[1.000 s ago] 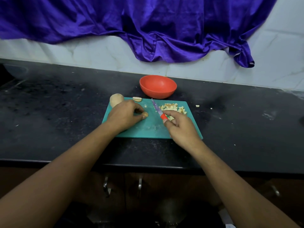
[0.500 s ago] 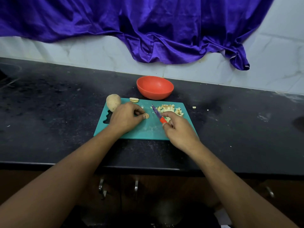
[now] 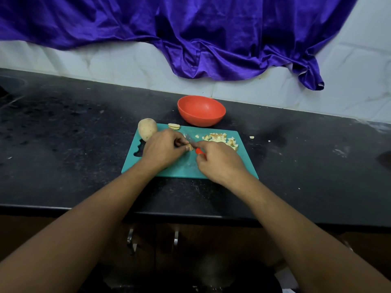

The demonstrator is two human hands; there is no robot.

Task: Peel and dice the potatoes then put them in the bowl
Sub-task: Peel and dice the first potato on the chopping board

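On the teal cutting board my left hand pinches a small potato piece against the surface. My right hand grips a small knife with a red handle; its blade lies across the potato piece, mostly hidden by my fingers. A pile of diced potato lies at the board's far right. One whole unpeeled potato rests at the board's far left corner, and a potato slice lies beside it. The empty orange bowl stands just behind the board.
The board lies on a black stone counter whose front edge runs below my forearms. A few stray potato bits lie right of the board. A purple cloth hangs over the white tiled wall behind.
My right hand has swung the knife left, from beside the diced pile onto the piece held by my left hand. The view has shifted slightly.
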